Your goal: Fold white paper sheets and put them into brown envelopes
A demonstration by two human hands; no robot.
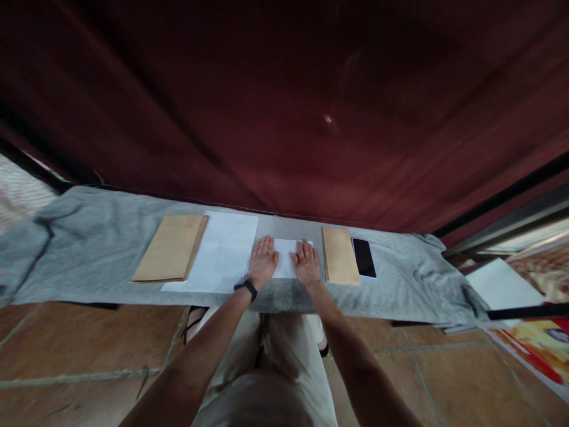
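Note:
My left hand (pixel 263 261) and my right hand (pixel 306 262) both lie flat, fingers together, on a small folded white paper (pixel 284 256) on a grey cloth-covered table (pixel 102 237). The paper shows between and just beyond the two hands. A black band sits on my left wrist. Left of my left hand lies a stack of white sheets (pixel 222 249), and beyond it a pile of brown envelopes (pixel 172 247). Right of my right hand rests another brown envelope stack (pixel 340 255), with a black phone (pixel 364 257) beside it.
A dark red curtain (pixel 284 107) hangs right behind the table. The floor below is brown tile (pixel 80 344). At the far right lie white paper (pixel 502 284) and a colourful printed sheet (pixel 540 347). My legs stand at the table's front edge.

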